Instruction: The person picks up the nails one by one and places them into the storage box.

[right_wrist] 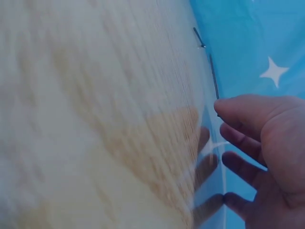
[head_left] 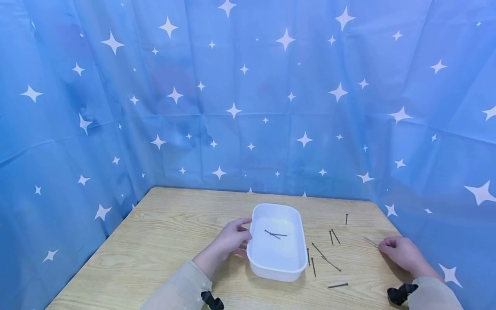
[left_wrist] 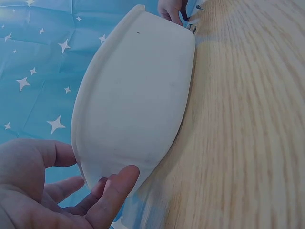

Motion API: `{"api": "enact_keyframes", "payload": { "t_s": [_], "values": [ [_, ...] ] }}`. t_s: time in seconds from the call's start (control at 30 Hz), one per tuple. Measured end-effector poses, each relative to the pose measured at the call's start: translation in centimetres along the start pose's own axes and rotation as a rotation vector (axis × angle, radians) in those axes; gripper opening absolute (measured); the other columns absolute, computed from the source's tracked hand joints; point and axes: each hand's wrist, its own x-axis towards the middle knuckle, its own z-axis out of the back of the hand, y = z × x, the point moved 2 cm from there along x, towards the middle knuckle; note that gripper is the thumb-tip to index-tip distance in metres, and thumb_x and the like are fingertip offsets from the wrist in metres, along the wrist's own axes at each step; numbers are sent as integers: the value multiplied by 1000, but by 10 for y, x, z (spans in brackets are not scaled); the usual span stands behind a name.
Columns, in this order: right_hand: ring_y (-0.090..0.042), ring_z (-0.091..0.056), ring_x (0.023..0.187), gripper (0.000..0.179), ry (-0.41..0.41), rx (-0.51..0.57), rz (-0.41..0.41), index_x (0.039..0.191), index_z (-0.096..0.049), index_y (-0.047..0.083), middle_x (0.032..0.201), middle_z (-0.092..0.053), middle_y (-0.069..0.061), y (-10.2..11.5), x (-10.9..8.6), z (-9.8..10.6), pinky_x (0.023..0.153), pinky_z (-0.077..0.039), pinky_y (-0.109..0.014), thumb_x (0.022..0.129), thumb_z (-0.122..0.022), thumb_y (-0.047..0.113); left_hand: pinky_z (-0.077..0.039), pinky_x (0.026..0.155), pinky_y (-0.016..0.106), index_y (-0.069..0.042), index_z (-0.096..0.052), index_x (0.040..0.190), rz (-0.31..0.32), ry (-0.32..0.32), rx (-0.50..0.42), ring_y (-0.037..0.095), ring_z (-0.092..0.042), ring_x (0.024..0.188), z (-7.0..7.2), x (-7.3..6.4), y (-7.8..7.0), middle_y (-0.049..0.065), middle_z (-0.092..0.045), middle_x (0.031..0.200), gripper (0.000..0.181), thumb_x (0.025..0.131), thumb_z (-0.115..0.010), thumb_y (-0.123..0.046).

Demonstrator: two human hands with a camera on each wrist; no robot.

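Blue star-print curtain [head_left: 248,94] backs the wooden bench [head_left: 162,241]. White plastic tray [head_left: 277,258] sits mid-bench with two nails [head_left: 274,234] crossed inside. Left hand [head_left: 230,241] at the tray's left wall, grip loose and open, fingers relaxed by the rim, holding nothing. Right hand [head_left: 401,253] rests near the bench's right edge, grip curled, fingertips at a thin nail [head_left: 370,242]; cannot tell if it's pinched. Loose nails [head_left: 324,258] lie scattered between tray and right hand.
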Motion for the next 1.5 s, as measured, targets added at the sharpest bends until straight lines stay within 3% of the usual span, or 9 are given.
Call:
{"api": "enact_keyframes", "payload": {
  "t_s": [0.23, 0.33, 0.47, 0.6, 0.83, 1.07, 1.5],
  "values": [
    [-21, -56, 76, 30, -3, 40, -25, 106, -71, -2, 95, -68, -13, 4, 1, 0, 68, -49, -39, 101, -60, 26, -64, 61, 44, -8, -46, 152, 3, -1, -3, 33, -64, 90, 0, 0, 2, 24, -57, 120, 67, 88, -65, -6],
    [-25, -60, 87, 31, -17, 34, -19, 108, -71, -2, 108, -68, -20, 8, 1, 0, 74, -52, -45, 101, -60, 26, -64, 61, 45, -7, -45, 152, -3, -1, 0, 33, -65, 90, 0, 0, 3, 24, -57, 119, 67, 89, -64, -6],
    [-43, -60, 103, 32, -22, 38, -8, 108, -70, -3, 123, -60, -35, 13, 1, 1, 81, -52, -54, 102, -59, 26, -64, 60, 45, -6, -45, 152, -9, 0, 1, 33, -65, 90, 0, 1, 4, 24, -58, 119, 66, 89, -64, -6],
    [-58, -47, 121, 35, -13, 55, -4, 110, -70, -5, 136, -47, -42, 19, 0, 4, 87, -50, -62, 104, -56, 27, -64, 61, 45, -7, -46, 152, -4, 5, -6, 33, -65, 90, 0, 1, 4, 24, -57, 119, 67, 88, -65, -6],
    [-54, -51, 118, 35, -42, 59, 43, 113, -69, -5, 135, -50, -40, 32, 2, 7, 87, -50, -62, 103, -58, 27, -65, 62, 45, -7, -46, 152, -3, 8, -9, 32, -65, 90, 1, 1, 4, 24, -58, 119, 68, 87, -65, -7],
    [-56, -49, 119, 29, -102, 50, 123, 107, -70, -3, 129, -55, -38, 51, 4, 6, 89, -48, -64, 102, -61, 24, -65, 63, 45, -7, -47, 152, -2, 7, -7, 32, -64, 91, 1, 1, 3, 24, -58, 119, 68, 87, -65, -7],
    [-57, -45, 125, 28, -115, 37, 212, 107, -72, 1, 133, -55, -34, 84, 12, 5, 93, -46, -67, 103, -61, 26, -65, 63, 44, -9, -48, 151, 5, -5, -6, 36, -65, 92, 1, 2, 2, 19, -59, 113, 67, 86, -65, -6]
  ]
}}
